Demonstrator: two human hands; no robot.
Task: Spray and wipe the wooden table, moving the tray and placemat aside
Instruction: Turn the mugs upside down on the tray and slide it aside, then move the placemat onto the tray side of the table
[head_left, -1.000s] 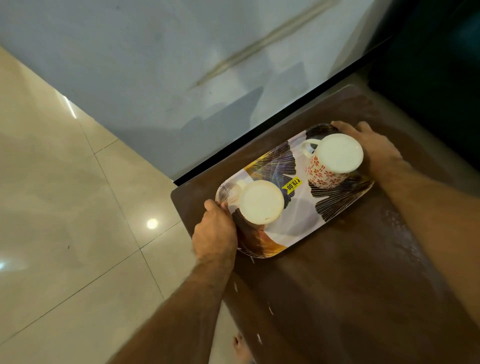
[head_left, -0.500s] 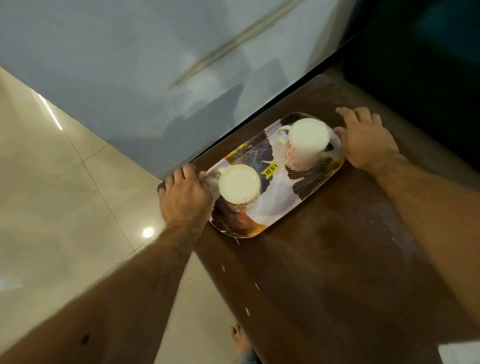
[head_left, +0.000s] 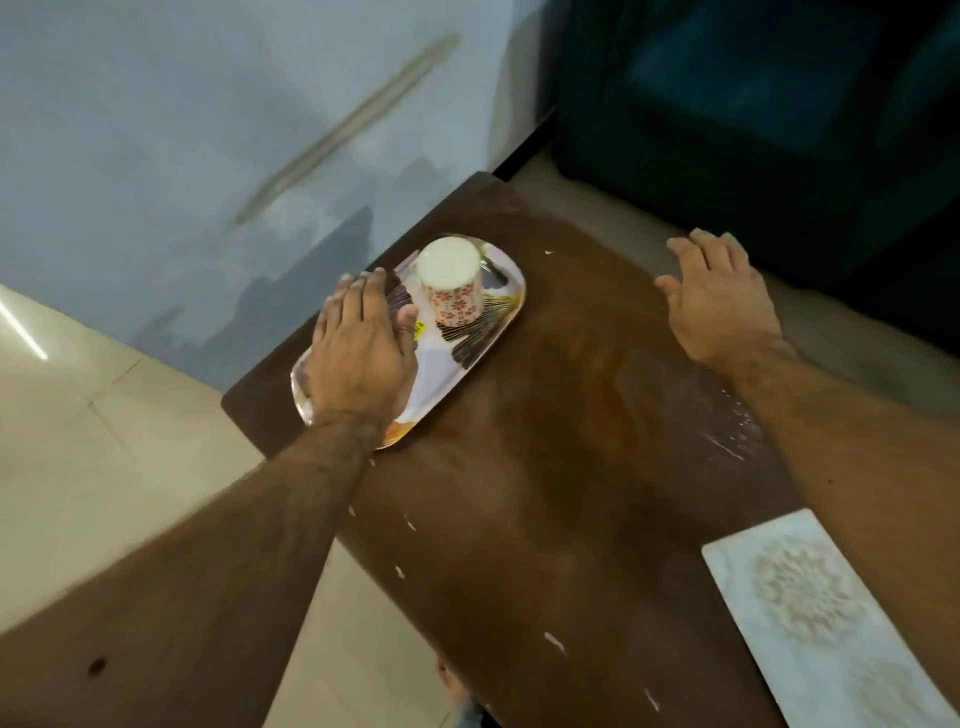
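Resting: oval glossy tray (head_left: 488, 332), wood table (head_left: 545, 493).

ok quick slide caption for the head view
Left hand over the patterned tray with upturned cup; right hand open above the wooden table.

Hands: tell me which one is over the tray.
The left hand, fingers straight, lies over the patterned tray beside the upturned floral cup. The right hand is spread at the wooden table's opposite edge, apart from the tray.
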